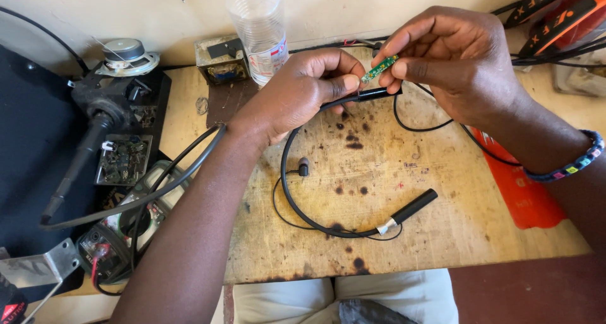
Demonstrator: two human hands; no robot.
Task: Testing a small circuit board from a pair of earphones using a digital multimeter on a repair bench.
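My left hand (pixel 303 90) grips one black tube end (pixel 372 95) of a black neckband earphone (pixel 287 185) whose band loops down over the scorched wooden board (pixel 435 235). My right hand (pixel 451 59) pinches a small narrow green circuit board (pixel 379 69) at that tube's tip. The neckband's other end (pixel 410 207), a black cylinder with a silver collar, lies on the wood. A black earbud (pixel 303 167) on a thin wire rests inside the loop.
A clear plastic water bottle (pixel 259 27) stands at the back beside a small transformer (pixel 218 60). At left are a speaker driver (pixel 129 55), a black handpiece (pixel 82 160), a circuit board (pixel 123 160) and a multimeter (pixel 120 235). A red sheet (pixel 524 198) lies at right.
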